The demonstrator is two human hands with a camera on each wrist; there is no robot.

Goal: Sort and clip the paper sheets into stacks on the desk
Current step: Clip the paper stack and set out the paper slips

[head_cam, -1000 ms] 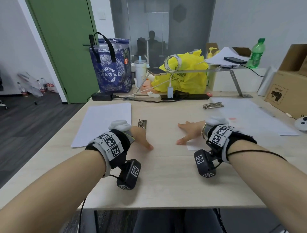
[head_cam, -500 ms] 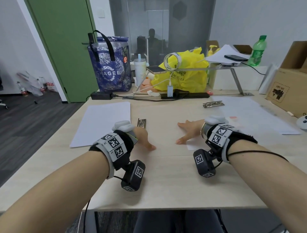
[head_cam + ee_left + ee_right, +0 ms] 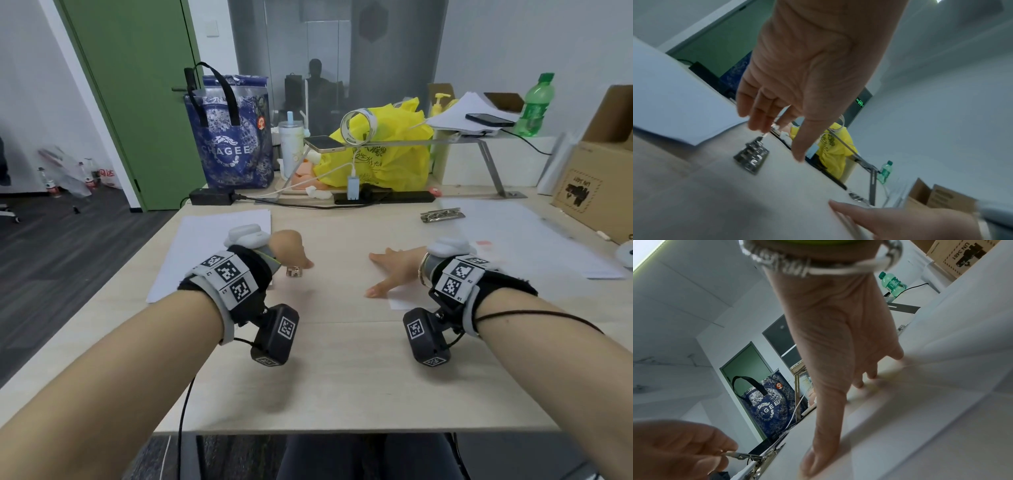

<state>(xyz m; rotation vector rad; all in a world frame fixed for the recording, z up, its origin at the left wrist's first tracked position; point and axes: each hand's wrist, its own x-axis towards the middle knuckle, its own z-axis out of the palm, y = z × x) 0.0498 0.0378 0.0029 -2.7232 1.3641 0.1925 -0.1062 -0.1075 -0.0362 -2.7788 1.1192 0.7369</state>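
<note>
Since the earlier frames, the left hand (image 3: pixel 291 248) has lifted off the counter (image 3: pixel 342 359) and now pinches the wire lever of the metal clip (image 3: pixel 751 156) — its body hangs or drags just beneath the fingertips. Right of the clip, the right hand (image 3: pixel 394 270) lies flat with straight fingers, pressing a small paper sheet (image 3: pixel 407 298). Left of the clip lies a larger paper stack (image 3: pixel 191 253). Judged by its looks, the clip is light, stiff and springy — best squeezed at both levers; the sheet is thin and slides easily.
</note>
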